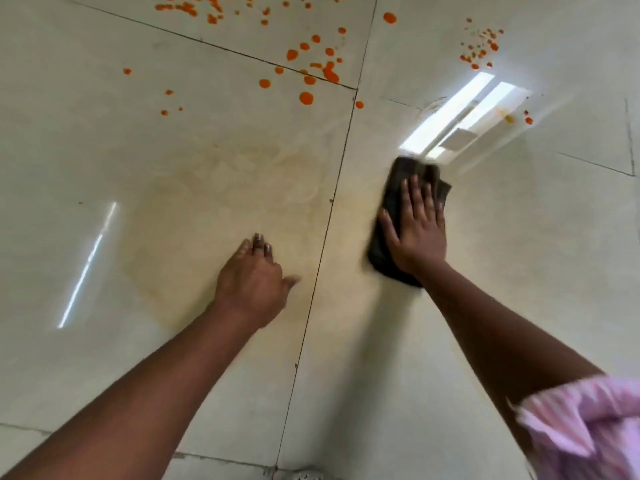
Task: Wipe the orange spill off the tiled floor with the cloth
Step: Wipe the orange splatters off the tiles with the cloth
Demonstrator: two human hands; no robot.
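Note:
A dark cloth [394, 188] lies flat on the pale tiled floor [104, 150], right of centre. My right hand [415, 230] presses on it with fingers spread. My left hand [252, 278] rests on the tile to the left of a grout line, fingertips and thumb touching the floor, nothing in it. Orange spill drops [306, 98] dot the tiles farther away, with thicker clusters [329, 72] near the top middle and small specks [479, 46] at the upper right. A faint yellowish smear [242, 188] covers the tiles around my hands.
Grout lines [332, 202] cross the floor. A bright window reflection [460, 116] lies just beyond the cloth, and a thin glare streak [86, 265] shows at the left. A pink sleeve [581, 427] fills the lower right corner.

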